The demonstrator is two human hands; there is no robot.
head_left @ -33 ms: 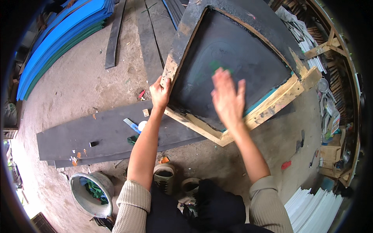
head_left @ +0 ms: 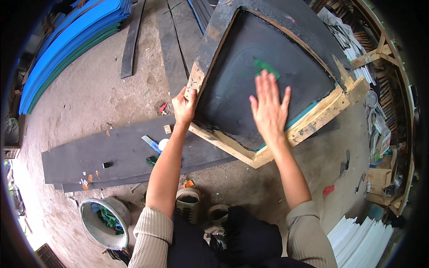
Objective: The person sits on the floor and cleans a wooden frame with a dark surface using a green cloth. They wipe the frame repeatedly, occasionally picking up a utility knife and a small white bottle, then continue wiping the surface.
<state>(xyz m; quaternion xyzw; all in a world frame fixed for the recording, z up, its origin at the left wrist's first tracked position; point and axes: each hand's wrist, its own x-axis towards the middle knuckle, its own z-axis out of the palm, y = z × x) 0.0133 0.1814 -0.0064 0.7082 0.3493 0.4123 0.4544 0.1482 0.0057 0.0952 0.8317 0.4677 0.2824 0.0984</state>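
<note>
My left hand (head_left: pixel 183 107) is closed round the left rail of a worn wooden frame (head_left: pixel 308 119), which stands tilted in front of me. Inside the frame is a dark, smooth panel (head_left: pixel 237 76) with a thin blue-green strip along its right lower edge. My right hand (head_left: pixel 271 109) is flat over the panel, palm towards it and fingers stretched. Just past its fingertips shows a green scrap or patch (head_left: pixel 267 68); whether the fingers touch it I cannot tell. The right palm is hidden.
A long dark sheet (head_left: pixel 120 147) lies on the floor, with a blue utility knife (head_left: pixel 152 144) on it. A bucket (head_left: pixel 126 214) holding green scraps stands lower left. Blue and green sheets (head_left: pixel 76 49) are stacked far left. White strips (head_left: pixel 362 243) lie lower right.
My right hand has shifted to the right across the panel. More of the green scrap or patch shows beyond its fingertips. My left hand keeps its hold on the frame.
</note>
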